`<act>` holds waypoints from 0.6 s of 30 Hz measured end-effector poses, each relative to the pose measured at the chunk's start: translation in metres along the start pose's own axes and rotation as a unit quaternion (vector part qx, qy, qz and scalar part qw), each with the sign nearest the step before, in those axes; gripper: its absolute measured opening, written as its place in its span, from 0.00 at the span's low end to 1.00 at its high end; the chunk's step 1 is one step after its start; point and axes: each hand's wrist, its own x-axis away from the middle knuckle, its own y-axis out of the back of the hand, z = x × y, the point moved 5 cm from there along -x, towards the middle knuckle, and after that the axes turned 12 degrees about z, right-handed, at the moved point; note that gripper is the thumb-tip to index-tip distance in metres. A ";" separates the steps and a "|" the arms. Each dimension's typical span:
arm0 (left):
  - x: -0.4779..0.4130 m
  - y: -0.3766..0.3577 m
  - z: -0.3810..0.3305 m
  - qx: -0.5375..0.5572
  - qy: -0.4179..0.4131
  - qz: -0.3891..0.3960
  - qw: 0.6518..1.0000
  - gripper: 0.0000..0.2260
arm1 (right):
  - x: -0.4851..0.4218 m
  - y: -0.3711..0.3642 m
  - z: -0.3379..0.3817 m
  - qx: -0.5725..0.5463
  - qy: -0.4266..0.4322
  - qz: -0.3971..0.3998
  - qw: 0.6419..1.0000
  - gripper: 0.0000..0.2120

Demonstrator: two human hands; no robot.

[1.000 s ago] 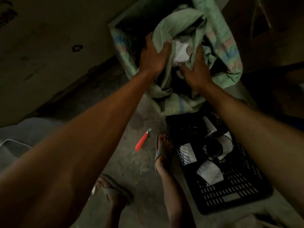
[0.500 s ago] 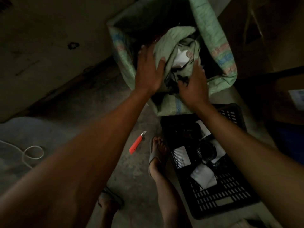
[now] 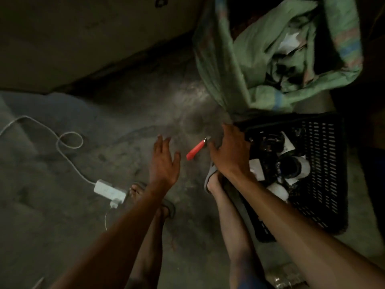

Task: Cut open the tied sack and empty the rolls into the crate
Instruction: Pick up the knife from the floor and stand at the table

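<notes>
Your left hand (image 3: 164, 161) hangs over the concrete floor (image 3: 125, 236) with fingers spread and straight, holding nothing. Your right hand (image 3: 229, 153) is likewise loose and empty, just right of the red-handled cutter (image 3: 195, 150) lying on the floor between the two. Just beyond your right hand the black crate (image 3: 325, 163) holds several dark rolls (image 3: 295, 163) with white paper, and behind the crate stands the green sack (image 3: 250, 59), its mouth open and rumpled.
</notes>
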 end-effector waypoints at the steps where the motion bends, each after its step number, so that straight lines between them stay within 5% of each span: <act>1: 0.001 -0.010 0.025 -0.012 0.017 0.021 1.000 0.26 | -0.003 -0.021 -0.001 0.007 -0.007 0.013 1.000 0.26; 3: -0.001 -0.027 0.067 -0.037 0.031 0.055 0.997 0.27 | -0.014 -0.062 -0.008 0.026 -0.035 0.051 0.998 0.23; 10: -0.045 -0.081 0.162 -0.055 0.060 0.090 0.993 0.32 | -0.078 -0.195 -0.058 0.057 -0.153 0.124 0.979 0.35; 15: -0.107 -0.115 0.199 -0.053 0.064 0.086 0.993 0.34 | -0.120 -0.242 -0.052 -0.003 -0.185 0.165 0.969 0.24; 18: -0.145 -0.132 0.215 -0.058 0.064 0.073 0.994 0.35 | -0.145 -0.268 -0.063 -0.028 -0.218 0.151 0.964 0.29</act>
